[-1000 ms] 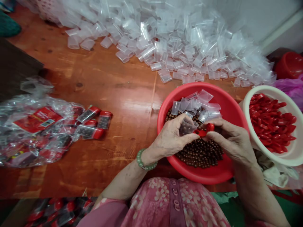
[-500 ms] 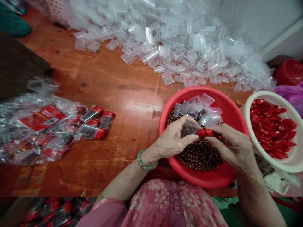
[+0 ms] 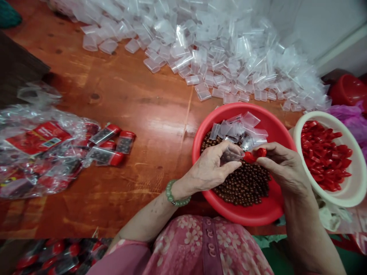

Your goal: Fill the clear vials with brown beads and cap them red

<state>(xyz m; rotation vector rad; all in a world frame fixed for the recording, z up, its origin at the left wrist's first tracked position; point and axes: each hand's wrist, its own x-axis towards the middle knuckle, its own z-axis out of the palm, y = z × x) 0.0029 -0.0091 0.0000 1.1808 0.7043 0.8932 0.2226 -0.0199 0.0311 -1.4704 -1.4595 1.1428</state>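
Observation:
Over the red basin [image 3: 282, 131], my left hand [image 3: 210, 166] grips a small clear plastic container [image 3: 231, 153] between thumb and fingers, its end pointing right. My right hand [image 3: 286, 170] pinches a glossy red cap [image 3: 261, 152] a short way right of that container. Another red piece [image 3: 250, 157] shows between the two; I cannot tell whether it is held or attached. Below my hands, round dark brown beads [image 3: 243, 187] fill the basin's lower part. Several empty clear containers [image 3: 239, 129] lie on the beads at the back.
Right of the basin stands a white bowl [image 3: 357, 160] of red caps [image 3: 323, 156]. A big heap of clear containers [image 3: 206, 53] spreads along the wooden table's [image 3: 137, 99] back. At left lie filled, red-capped containers [image 3: 125, 142] beside a clear plastic bag [image 3: 25, 164]; more sit below the table edge.
My right hand has drawn slightly right with a red cap, opening a gap between it and the other red piece. My left hand stays nearly still with the container. The view has shifted slightly.

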